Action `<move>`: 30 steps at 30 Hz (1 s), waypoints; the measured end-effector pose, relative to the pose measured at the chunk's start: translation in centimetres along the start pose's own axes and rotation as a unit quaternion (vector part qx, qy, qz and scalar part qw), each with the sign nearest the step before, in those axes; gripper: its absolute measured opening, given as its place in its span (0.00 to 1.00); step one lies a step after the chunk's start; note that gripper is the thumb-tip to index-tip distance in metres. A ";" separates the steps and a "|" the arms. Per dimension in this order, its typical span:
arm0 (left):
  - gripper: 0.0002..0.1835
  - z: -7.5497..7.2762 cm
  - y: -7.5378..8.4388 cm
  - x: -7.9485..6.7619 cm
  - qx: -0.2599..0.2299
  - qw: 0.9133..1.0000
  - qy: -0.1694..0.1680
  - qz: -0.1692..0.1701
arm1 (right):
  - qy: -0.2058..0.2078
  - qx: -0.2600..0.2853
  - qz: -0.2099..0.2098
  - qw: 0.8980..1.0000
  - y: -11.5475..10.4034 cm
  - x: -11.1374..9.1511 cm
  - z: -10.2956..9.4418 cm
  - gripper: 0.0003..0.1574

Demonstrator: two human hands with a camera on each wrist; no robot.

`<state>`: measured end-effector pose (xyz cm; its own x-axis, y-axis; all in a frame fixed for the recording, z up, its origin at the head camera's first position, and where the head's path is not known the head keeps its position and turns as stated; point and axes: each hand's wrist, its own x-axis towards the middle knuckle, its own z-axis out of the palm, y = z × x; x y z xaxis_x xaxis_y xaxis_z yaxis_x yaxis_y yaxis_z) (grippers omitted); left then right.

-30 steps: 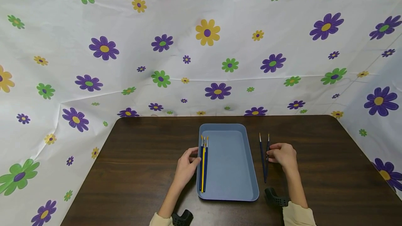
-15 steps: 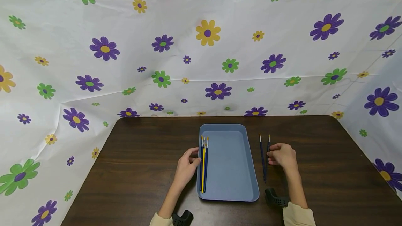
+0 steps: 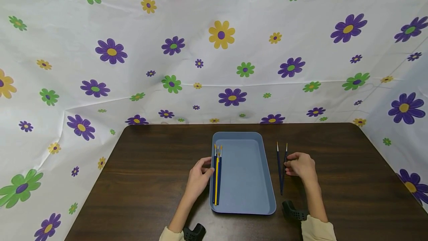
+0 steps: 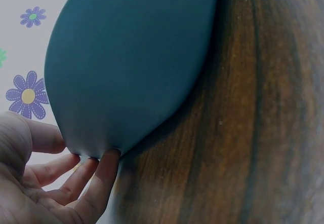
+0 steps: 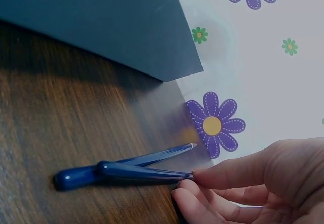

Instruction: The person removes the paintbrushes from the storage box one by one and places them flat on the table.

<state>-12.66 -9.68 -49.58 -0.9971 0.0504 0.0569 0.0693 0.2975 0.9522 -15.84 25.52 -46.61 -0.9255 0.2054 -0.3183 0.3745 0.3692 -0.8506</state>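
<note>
A blue-grey tray (image 3: 245, 177) lies on the dark wood table in the head view. My left hand (image 3: 198, 181) grips its left rim, with thumb and fingers on the edge in the left wrist view. Several paintbrushes (image 3: 216, 181), dark blue ones and a yellow one, lie lengthwise along the tray's left side, bristles to the far end. Right of the tray, my right hand (image 3: 302, 166) pinches a dark blue paintbrush (image 5: 147, 172) near its bristle end. A second dark blue paintbrush (image 3: 279, 163) lies just left of it, and their handle ends meet near the bottom.
Dark wood tabletop (image 3: 153, 163) spreads on both sides of the tray. Behind it hangs a white cloth (image 3: 197, 21) printed with flowers. A black wrist mount (image 3: 292, 211) sits on the right forearm, another wrist mount (image 3: 194, 232) on the left.
</note>
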 end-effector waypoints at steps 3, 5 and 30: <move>0.21 0.0 0.0 0.0 0.005 1.000 0.000 0.003 | 0.001 -0.002 0.001 1.000 0.0 0.0 0.0 0.16; 0.21 0.0 -0.1 0.1 0.007 1.000 -0.001 0.004 | 0.003 -0.001 0.001 1.000 0.0 -0.1 0.0 0.16; 0.20 0.0 0.0 0.1 0.004 1.000 -0.001 -0.005 | 0.024 -0.005 -0.020 1.000 -0.3 -0.4 -0.1 0.16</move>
<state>-12.74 -9.66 -49.56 -0.9977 0.0499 0.0462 0.0593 0.3053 0.9504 -15.53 25.47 -46.19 -0.9358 0.2339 -0.2636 0.3383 0.3865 -0.8580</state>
